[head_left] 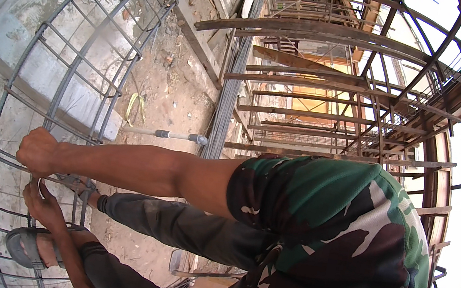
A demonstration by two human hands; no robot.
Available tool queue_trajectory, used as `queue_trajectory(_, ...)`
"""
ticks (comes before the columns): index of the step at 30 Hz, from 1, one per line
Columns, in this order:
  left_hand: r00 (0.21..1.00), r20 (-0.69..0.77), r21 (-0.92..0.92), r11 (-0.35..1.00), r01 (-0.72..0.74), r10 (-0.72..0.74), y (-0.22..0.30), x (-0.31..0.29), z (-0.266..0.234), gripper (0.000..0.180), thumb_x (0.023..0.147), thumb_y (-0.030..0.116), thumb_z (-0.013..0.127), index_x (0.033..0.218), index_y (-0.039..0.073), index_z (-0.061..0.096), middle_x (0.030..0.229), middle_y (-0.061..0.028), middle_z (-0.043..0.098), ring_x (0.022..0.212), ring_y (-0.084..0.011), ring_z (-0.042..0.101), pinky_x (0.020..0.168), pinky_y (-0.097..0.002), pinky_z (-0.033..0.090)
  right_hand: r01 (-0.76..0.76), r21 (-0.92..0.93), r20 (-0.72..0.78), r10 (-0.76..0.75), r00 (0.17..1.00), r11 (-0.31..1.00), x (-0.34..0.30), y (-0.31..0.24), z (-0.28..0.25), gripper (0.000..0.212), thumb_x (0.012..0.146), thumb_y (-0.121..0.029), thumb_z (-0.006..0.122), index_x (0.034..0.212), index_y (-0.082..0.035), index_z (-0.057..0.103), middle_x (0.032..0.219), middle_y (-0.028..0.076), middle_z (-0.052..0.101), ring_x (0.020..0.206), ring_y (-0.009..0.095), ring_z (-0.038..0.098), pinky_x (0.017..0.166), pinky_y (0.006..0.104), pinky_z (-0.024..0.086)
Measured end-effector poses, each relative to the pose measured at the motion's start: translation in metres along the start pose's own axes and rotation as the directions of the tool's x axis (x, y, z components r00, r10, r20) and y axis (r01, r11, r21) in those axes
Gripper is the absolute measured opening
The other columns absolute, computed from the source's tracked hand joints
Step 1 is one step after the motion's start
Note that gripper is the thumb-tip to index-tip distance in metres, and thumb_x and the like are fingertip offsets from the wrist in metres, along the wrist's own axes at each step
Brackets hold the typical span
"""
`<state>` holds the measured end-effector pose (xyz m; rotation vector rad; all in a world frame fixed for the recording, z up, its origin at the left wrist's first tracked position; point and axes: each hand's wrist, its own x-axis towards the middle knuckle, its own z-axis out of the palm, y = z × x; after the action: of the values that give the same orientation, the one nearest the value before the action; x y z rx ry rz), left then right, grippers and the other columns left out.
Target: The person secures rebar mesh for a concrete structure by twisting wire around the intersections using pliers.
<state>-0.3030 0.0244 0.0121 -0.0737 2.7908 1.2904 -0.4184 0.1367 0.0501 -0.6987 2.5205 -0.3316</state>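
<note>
A long cage of steel reinforcing bars [76,62] stretches along the left side, with rectangular hoops spaced along it. My right hand [39,152] is a fist closed around one of the cage's lengthwise bars. Just below it in the picture, my left hand [44,206] has its fingers curled round the same bar, thumb toward the right hand. Whether a tie wire is in either hand cannot be made out. A sandalled foot [33,247] stands by the cage close to my left hand; the other foot [87,191] is partly behind the bars.
Pale concrete block [83,105] lies under the cage. Beyond it are a grey pipe [163,133], a yellow strip [136,108] on dirt and a bundle of long steel bars [226,104]. Timber scaffolding [324,86] fills the upper right.
</note>
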Motion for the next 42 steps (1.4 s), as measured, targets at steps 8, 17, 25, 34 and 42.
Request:
queue_trajectory(8, 0.997, 0.027, 0.331, 0.940, -0.083, 0.078, 0.005, 0.004, -0.006, 0.009, 0.087, 0.016, 0.056, 0.093, 0.010, 0.060, 0.091, -0.0041, 0.060, 0.084, -0.0234, 0.057, 0.067, -0.0383, 0.040, -0.258, 0.155, 0.205, 0.224, 0.953, 0.954, -0.018, -0.010, -0.011, 0.020, 0.058, -0.015, 0.068, 0.073, -0.002, 0.063, 0.068, 0.015, 0.062, 0.071, 0.032, 0.063, 0.065, 0.0417, 0.049)
queue_trajectory(17, 0.982, 0.115, -0.010, 0.988, 0.153, -0.151, -0.018, 0.012, -0.008, 0.029, 0.087, 0.034, 0.057, 0.091, 0.007, 0.064, 0.085, -0.0092, 0.066, 0.073, -0.0276, 0.063, 0.061, -0.0389, 0.046, -0.479, 0.649, -0.134, 0.709, 0.692, 0.591, -0.082, -0.086, 0.054, 0.020, 0.070, -0.031, 0.060, 0.079, -0.014, 0.061, 0.067, 0.010, 0.060, 0.062, 0.030, 0.059, 0.051, 0.0416, 0.044)
queue_trajectory(25, 0.872, 0.317, -0.049, 0.912, 0.407, -0.373, -0.003, 0.013, 0.004, 0.032, 0.088, 0.031, 0.055, 0.105, 0.005, 0.061, 0.091, -0.0146, 0.067, 0.081, -0.0272, 0.066, 0.067, -0.0368, 0.048, -0.213, 0.962, 0.060, 0.625, 0.778, 0.173, -0.122, -0.093, 0.068, 0.012, 0.074, -0.011, 0.058, 0.079, 0.001, 0.059, 0.068, 0.017, 0.059, 0.067, 0.038, 0.058, 0.060, 0.0429, 0.044)
queue_trajectory(34, 0.783, 0.590, 0.125, 0.936, -0.330, 0.197, -0.038, 0.035, -0.020, 0.032, 0.093, 0.009, 0.038, 0.114, -0.008, 0.053, 0.112, -0.0292, 0.055, 0.103, -0.0456, 0.052, 0.084, -0.0432, 0.043, -0.699, 0.640, 0.124, 0.855, 0.504, 0.319, -0.234, -0.018, 0.083, 0.022, 0.080, -0.021, 0.058, 0.070, -0.001, 0.057, 0.065, 0.020, 0.057, 0.068, 0.039, 0.058, 0.061, 0.0459, 0.044)
queue_trajectory(42, 0.268, 0.955, 0.071, 0.781, -0.620, 0.126, 0.052, 0.088, -0.040, 0.017, 0.085, 0.011, 0.049, 0.089, -0.001, 0.061, 0.092, -0.0247, 0.060, 0.076, -0.0401, 0.059, 0.064, -0.0453, 0.048, -0.830, 0.241, 0.305, 0.772, 0.557, 0.503, -0.211, 0.095, 0.237, 0.046, 0.073, -0.026, 0.065, 0.111, -0.004, 0.051, 0.110, 0.016, 0.052, 0.105, 0.032, 0.052, 0.081, 0.0403, 0.045)
